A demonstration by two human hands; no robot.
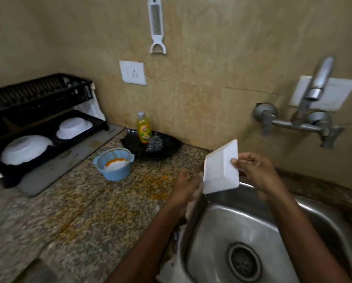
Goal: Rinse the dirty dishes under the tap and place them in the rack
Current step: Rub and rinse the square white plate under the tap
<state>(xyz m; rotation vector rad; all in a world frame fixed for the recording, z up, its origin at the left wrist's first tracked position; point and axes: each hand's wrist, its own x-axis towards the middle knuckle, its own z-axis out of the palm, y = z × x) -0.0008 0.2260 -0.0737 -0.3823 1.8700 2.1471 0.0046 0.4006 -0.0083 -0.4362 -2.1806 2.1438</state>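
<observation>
At the far left of the bench, against the wall, your black rack (38, 111) held two white bowls upside down on its lower tier: a larger bowl (26, 149) toward the front and a smaller bowl (74, 127) behind it. To its right, on the bare granite, stood a blue pot (114, 164) with a white dish and orange residue inside. Behind that, near the wall, a black tray (167, 146) carried a yellow soap bottle (144, 129) and a steel scrubber (154, 142). Orange stains (158, 184) marked the bench beside the sink's left edge. Your left hand (186, 187) met the white square plate (220, 166) at its lower left edge; I cannot tell how those fingers lay. The plate stood tilted over the sink's (273, 231) back left corner. Your right hand (256, 172) pinched its right edge, thumb on the facing surface. The tap (314, 99) sat on the wall, up to the right.
</observation>
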